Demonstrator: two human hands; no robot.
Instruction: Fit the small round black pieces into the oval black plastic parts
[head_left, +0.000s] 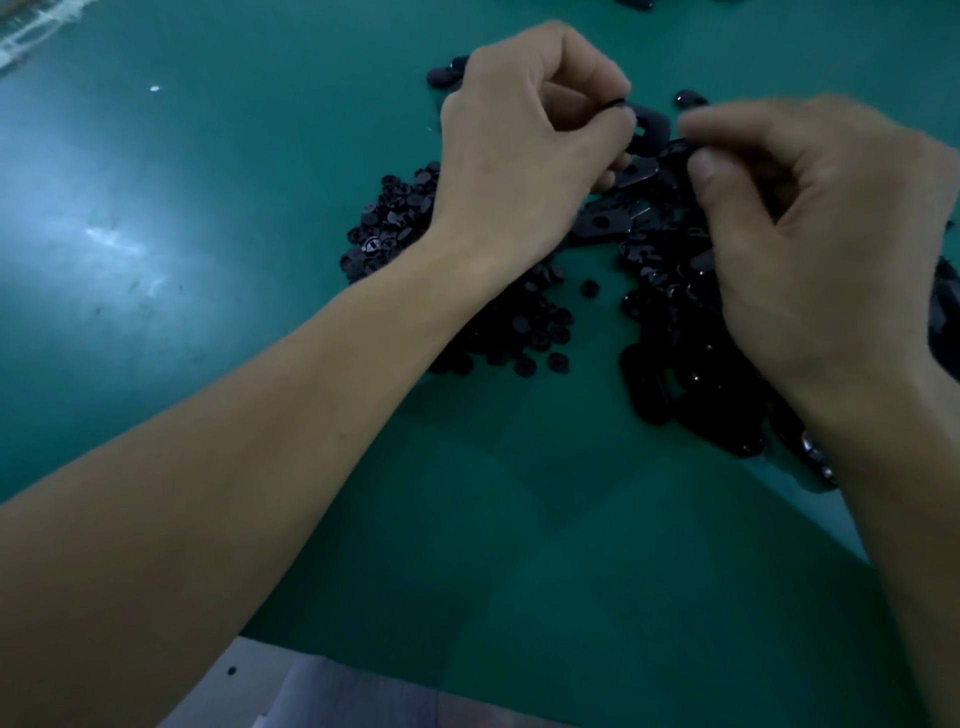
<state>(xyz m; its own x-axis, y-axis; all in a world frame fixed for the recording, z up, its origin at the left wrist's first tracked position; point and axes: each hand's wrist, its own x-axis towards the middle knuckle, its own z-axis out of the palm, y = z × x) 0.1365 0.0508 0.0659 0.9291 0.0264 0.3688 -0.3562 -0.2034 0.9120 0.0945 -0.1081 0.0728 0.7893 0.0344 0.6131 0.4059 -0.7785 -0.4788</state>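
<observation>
Over the green table (208, 364), left hand (519, 145) pinches an oval part (647, 127). Right hand (810, 234) is curled, can't tell if it's holding anything. Probably light, stiff, slick plastic, so grab the rim. Round pieces (395, 218) are piled underneath.

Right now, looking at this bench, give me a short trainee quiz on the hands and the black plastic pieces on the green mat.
1. True or false: small round black pieces lie heaped on the green table mat under the left forearm.
2. Which heap lies under the right hand? A, the round pieces; B, oval black plastic parts.
3. What does the left hand grip?
Key: 1 true; 2 B; 3 one oval black plastic part.
</observation>
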